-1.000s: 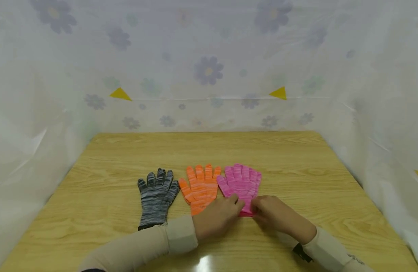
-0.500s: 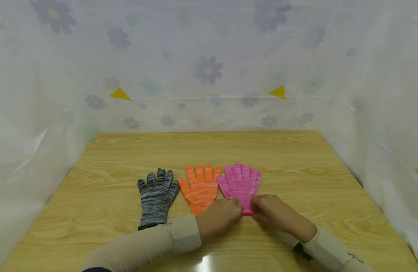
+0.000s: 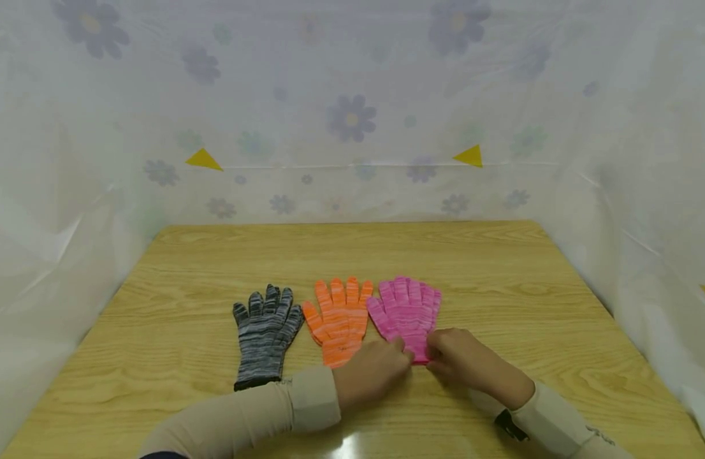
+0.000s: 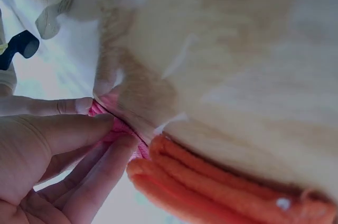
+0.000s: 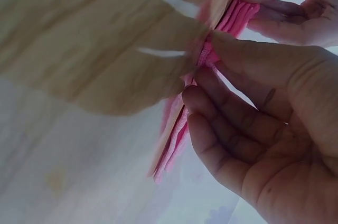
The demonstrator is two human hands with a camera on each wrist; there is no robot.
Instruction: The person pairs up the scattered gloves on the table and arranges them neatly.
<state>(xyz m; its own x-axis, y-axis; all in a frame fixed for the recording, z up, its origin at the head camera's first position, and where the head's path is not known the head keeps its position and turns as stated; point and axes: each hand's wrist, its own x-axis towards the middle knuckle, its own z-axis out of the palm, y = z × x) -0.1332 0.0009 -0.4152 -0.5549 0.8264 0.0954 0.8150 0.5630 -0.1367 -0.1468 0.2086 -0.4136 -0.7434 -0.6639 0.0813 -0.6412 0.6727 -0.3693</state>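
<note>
A pair of pink knit gloves (image 3: 407,312), one laid over the other, lies with its fingers pointing away from me. My left hand (image 3: 375,373) pinches the left corner of their cuff; in the left wrist view, thumb and fingertips close on the pink fabric (image 4: 121,129). At the opposite corner my right hand (image 3: 473,360) pinches the cuff too, and the right wrist view shows its thumb and fingers against the stacked pink edge (image 5: 179,134). Orange gloves (image 3: 341,319) lie just left of the pink ones, their cuff partly behind my left hand.
Grey-and-black gloves (image 3: 263,344) lie left of the orange ones, with my left sleeve (image 3: 243,414) near their cuff. All rest on a wood-grain table (image 3: 352,248). Flower-patterned white sheeting (image 3: 352,185) with yellow triangles (image 3: 470,156) surrounds the back and sides.
My left hand has shifted slightly right and toward me along the pink cuff. The right hand has stayed almost still, and the gloves lie in nearly the same places.
</note>
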